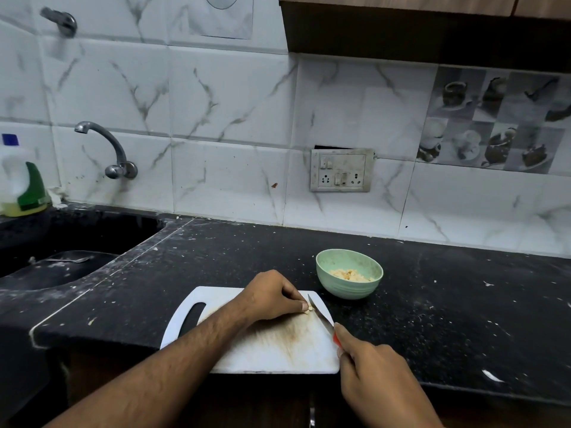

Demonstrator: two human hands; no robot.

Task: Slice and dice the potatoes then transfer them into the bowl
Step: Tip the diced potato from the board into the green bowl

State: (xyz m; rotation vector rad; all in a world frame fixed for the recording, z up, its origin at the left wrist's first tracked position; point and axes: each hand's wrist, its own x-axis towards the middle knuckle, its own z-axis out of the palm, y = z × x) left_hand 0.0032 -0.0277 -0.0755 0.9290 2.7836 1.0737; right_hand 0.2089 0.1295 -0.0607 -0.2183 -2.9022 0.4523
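While the left hand [272, 296] lies curled on the white cutting board [278, 350], its fingertips pinch a small pale potato piece [309, 309] near the board's far right corner, so that grip is pressed together around the piece. The right hand [375, 373] wraps its fingers round the red handle of a knife [321, 318], a closed grip; the blade slants up and leftward across the board's right edge, its tip just beside the potato piece and the left fingertips. The board sits at the front edge of the dark speckled tabletop [448, 304], its handle slot toward the left, and its middle is stained brownish. Just beyond the board's far right corner stands a light green bowl [349, 291], apart from the board, holding a small heap of diced potato [349, 274]. To the far left a sink [61, 261] is sunk into the tabletop, with a curved metal tap [106, 149] on the marbled tile wall above it and a plastic bottle [21, 180] with a green label at the corner. A switch-and-socket plate [341, 170] is set in the wall behind the bowl.
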